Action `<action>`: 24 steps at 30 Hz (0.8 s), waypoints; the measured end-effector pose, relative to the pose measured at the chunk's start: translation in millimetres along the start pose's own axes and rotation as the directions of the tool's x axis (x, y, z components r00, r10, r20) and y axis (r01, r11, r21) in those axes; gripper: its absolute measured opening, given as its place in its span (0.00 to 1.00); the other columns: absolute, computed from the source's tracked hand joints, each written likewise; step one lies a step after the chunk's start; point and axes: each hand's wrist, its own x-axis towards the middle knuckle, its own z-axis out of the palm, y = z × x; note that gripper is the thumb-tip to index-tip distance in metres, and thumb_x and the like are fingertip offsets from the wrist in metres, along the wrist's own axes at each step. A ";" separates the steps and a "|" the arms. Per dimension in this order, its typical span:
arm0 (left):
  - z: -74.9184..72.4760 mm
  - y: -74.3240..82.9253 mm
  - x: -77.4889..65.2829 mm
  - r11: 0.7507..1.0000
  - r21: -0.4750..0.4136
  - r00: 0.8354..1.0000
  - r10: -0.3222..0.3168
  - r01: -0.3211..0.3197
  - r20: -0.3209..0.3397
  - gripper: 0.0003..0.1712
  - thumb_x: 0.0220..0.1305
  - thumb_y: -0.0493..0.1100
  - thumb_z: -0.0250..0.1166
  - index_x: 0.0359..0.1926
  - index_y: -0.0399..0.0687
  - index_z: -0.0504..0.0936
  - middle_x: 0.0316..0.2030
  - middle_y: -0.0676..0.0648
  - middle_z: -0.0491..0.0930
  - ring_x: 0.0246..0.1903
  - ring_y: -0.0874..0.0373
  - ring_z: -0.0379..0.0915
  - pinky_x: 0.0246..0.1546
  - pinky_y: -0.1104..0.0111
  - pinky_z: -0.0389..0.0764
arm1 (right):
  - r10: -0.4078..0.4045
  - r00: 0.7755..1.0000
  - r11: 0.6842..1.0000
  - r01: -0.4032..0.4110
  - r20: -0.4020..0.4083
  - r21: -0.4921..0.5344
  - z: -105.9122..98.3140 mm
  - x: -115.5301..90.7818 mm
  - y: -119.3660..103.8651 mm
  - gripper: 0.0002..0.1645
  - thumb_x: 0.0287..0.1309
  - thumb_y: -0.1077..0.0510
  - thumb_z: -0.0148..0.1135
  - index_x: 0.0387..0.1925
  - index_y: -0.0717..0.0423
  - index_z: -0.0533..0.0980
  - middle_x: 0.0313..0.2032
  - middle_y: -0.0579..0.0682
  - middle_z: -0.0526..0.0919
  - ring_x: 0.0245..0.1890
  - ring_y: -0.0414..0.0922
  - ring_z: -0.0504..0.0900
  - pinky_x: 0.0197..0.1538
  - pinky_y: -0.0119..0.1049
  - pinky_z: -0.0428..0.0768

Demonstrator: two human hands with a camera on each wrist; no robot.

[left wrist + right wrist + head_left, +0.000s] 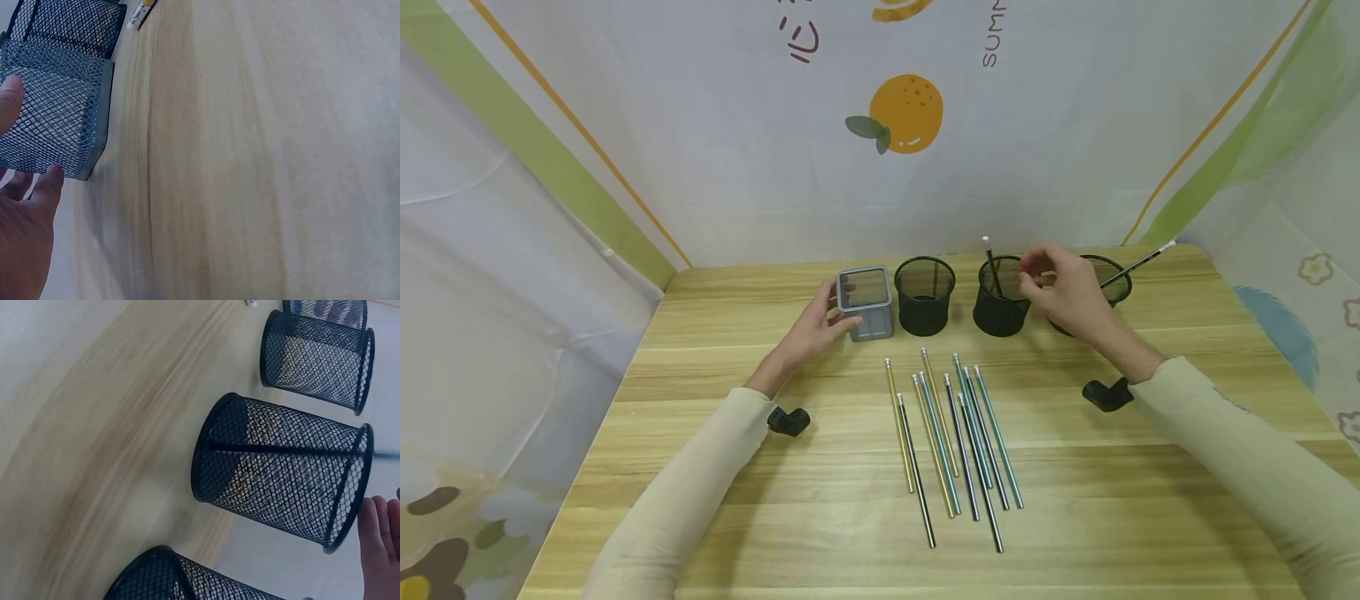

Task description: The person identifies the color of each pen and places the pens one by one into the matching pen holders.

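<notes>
My left hand [812,329] grips the grey square mesh pen holder [872,323], thumb on its front and fingers round its far left side. In the left wrist view the thumb lies over the mesh [56,125]. My right hand [1063,292] is at the rim of a black round mesh pen cup [1002,317], fingers loosely bent and holding nothing. A dark pencil [993,267] with a white eraser leans in that cup, apart from the fingers. Partly hidden behind the right hand, another black cup [1122,288] holds a slanting dark pencil [1138,265].
Another black round cup [923,317] stands between the grey holder and the cup with the leaning pencil. Several gold, blue and dark pencils [938,446] lie side by side on the wooden table [737,517] in front of the row. A printed white curtain [760,183] hangs behind.
</notes>
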 end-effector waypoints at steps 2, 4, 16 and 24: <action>-0.2 -0.6 0.1 1.000 0.004 1.000 0.000 0.000 0.002 0.43 0.69 0.32 0.66 0.77 0.37 0.51 0.71 0.33 0.60 0.70 0.36 0.57 0.69 0.54 0.66 | -0.007 1.000 1.000 0.007 -0.009 0.013 -2.2 -1.6 -0.5 0.09 0.62 0.74 0.61 0.44 0.69 0.75 0.40 0.60 0.82 0.41 0.49 0.82 0.43 0.21 0.82; -0.2 -0.8 0.0 1.000 0.004 1.000 0.000 0.000 0.002 0.43 0.69 0.32 0.66 0.77 0.37 0.51 0.71 0.33 0.60 0.70 0.37 0.57 0.69 0.54 0.66 | -0.012 1.000 1.000 0.013 -0.017 0.016 -4.9 -3.8 -1.7 0.09 0.62 0.74 0.61 0.44 0.70 0.76 0.40 0.60 0.83 0.40 0.45 0.81 0.42 0.20 0.81; 0.8 0.3 0.1 1.000 -0.005 1.000 -0.007 0.007 -0.002 0.43 0.70 0.32 0.65 0.77 0.39 0.51 0.72 0.36 0.59 0.72 0.40 0.55 0.70 0.56 0.65 | 0.040 0.999 0.999 -0.039 -0.028 0.013 -22.4 -17.1 -7.4 0.07 0.63 0.73 0.61 0.42 0.68 0.76 0.37 0.57 0.83 0.36 0.31 0.81 0.40 0.20 0.82; 1.0 1.6 -0.9 1.000 -0.020 1.000 0.009 -0.009 0.002 0.43 0.70 0.30 0.65 0.77 0.37 0.51 0.71 0.34 0.59 0.71 0.38 0.56 0.70 0.54 0.65 | 0.067 0.998 0.997 -0.067 0.001 0.027 -25.6 -29.2 -15.7 0.07 0.64 0.72 0.62 0.43 0.68 0.77 0.38 0.57 0.83 0.35 0.32 0.82 0.38 0.20 0.82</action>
